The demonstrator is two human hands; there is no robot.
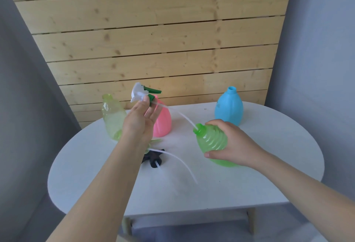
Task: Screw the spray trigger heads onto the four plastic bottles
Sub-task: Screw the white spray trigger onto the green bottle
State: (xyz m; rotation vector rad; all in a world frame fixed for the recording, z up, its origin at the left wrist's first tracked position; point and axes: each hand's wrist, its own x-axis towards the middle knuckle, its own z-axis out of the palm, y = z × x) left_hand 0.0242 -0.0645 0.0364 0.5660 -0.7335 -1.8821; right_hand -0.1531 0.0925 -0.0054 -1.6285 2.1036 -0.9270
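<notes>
Three bottles standing, spare triggers behind forearm

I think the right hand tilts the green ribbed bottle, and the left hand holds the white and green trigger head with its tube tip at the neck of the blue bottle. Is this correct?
Not quite. In the head view the tube of the trigger head, held by the left hand, ends at the neck of the green ribbed bottle, which the right hand tilts. The blue bottle stands apart, its neck open.

bare table front right, loose trigger heads centre-left
</notes>
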